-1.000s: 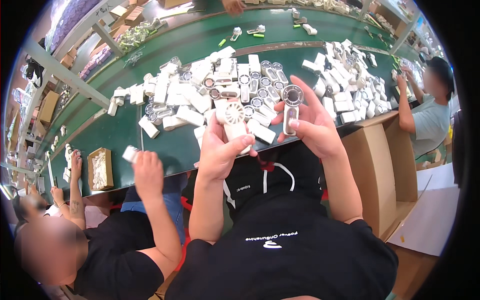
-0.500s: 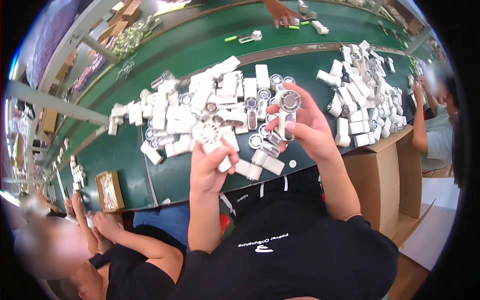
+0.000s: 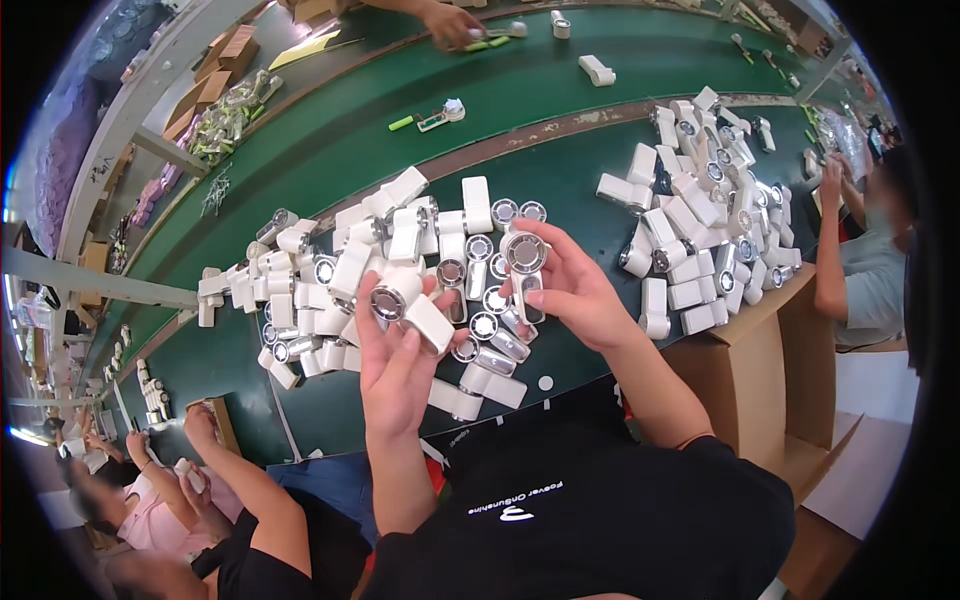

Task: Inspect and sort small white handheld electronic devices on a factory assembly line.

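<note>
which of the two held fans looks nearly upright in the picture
The fan in the right hand, round end on top; the other fan, in the left hand, slants down rightward.

white lettering (image 3: pixel 516 497) and a white emblem (image 3: pixel 516 514) mark the black shirt (image 3: pixel 610 520), dark characters (image 3: pixel 100 171) a white post (image 3: pixel 130 114).

The left hand (image 3: pixel 392 368) holds a white fan (image 3: pixel 430 325) at a tilt, its round grille facing up. The right hand (image 3: pixel 580 300) grips another fan (image 3: pixel 525 255) — grille end away from the person, thumb on the body. Past the hands, a pile (image 3: pixel 350 270) of fans lies on the green table (image 3: pixel 330 412); a second pile (image 3: pixel 692 205) sits right, near an open carton (image 3: pixel 750 370). Beyond — over a green belt (image 3: pixel 560 100) — a co-worker's hand (image 3: pixel 450 25) reaches in.
</note>
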{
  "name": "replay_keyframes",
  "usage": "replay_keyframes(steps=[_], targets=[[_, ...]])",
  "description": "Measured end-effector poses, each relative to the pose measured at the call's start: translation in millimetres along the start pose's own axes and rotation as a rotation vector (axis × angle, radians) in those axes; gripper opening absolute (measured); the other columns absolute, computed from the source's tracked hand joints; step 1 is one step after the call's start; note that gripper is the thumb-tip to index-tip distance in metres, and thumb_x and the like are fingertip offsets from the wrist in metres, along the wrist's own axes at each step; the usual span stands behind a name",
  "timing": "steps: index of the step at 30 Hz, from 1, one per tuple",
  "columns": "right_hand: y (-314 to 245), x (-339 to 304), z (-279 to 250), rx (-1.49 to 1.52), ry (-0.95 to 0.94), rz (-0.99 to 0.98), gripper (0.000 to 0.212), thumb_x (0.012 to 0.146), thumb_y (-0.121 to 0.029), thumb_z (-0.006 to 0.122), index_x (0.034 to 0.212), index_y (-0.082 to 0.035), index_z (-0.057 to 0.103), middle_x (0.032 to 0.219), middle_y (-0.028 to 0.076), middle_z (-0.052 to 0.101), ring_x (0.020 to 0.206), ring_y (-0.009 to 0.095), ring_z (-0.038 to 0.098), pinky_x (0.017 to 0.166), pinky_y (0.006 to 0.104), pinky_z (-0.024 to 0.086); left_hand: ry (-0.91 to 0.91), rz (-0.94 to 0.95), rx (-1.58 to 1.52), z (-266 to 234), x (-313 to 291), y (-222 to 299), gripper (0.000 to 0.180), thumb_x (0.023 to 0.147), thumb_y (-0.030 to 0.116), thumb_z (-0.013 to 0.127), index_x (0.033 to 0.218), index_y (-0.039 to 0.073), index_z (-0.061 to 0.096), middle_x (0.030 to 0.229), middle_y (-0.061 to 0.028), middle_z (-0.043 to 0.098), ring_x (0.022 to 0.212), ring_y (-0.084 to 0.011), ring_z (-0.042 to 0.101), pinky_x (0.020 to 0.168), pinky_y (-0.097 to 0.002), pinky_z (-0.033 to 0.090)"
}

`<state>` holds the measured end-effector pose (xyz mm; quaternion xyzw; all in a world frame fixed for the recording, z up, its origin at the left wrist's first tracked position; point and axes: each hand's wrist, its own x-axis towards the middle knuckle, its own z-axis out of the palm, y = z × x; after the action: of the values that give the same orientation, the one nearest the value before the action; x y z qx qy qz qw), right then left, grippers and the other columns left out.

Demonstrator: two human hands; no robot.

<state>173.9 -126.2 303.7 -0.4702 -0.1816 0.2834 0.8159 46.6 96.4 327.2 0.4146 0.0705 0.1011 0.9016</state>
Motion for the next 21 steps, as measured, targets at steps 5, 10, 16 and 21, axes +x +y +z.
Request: replay_keyframes(steps=[5,10,16,21], targets=[[-2.5,1.3,-2.6,0.063,-0.015,-0.015,0.085,0.092,0.004,0.068,0.169,-0.006,0.033,0.140,0.014,0.060,0.119,0.025,0.068,0.105,0.0392,0.056,-0.021,-0.061,0.144,9.3,13.6,-6.6,0.083,0.108,0.003,0.059,0.173,0.027,0.015,0.155,-0.0262,0.053,0.135,-0.0380,0.063,0.099,-0.0516,0.064],[-13.6,5.8,-0.2,0.089,0.028,-0.001,0.082,0.097,0.009,0.059,0.171,-0.004,0.026,0.145,0.019,0.060,0.126,0.027,0.068,0.107,0.0414,0.057,-0.091,-0.012,0.264,23.2,43.1,-20.1,0.085,0.104,0.002,0.062,0.174,0.020,0.016,0.151,-0.0247,0.053,0.137,-0.0383,0.062,0.102,-0.0485,0.061],[-15.9,19.7,15.0,-0.026,-0.013,-0.019,0.077,0.097,0.008,0.057,0.168,0.002,0.027,0.144,0.023,0.060,0.124,0.028,0.069,0.104,0.0420,0.059,-0.107,0.007,0.291,32.5,47.8,-8.8,0.080,0.101,-0.006,0.063,0.171,0.009,0.028,0.144,-0.0194,0.060,0.129,-0.0268,0.065,0.113,-0.0430,0.052],[-14.9,23.0,19.7,-0.025,-0.040,-0.002,0.076,0.097,0.009,0.056,0.168,0.002,0.029,0.144,0.024,0.061,0.122,0.028,0.070,0.100,0.0419,0.061,-0.092,0.004,0.284,28.2,45.1,-1.0,0.082,0.102,-0.007,0.060,0.173,0.011,0.023,0.146,-0.0212,0.059,0.130,-0.0309,0.066,0.100,-0.0429,0.063]])
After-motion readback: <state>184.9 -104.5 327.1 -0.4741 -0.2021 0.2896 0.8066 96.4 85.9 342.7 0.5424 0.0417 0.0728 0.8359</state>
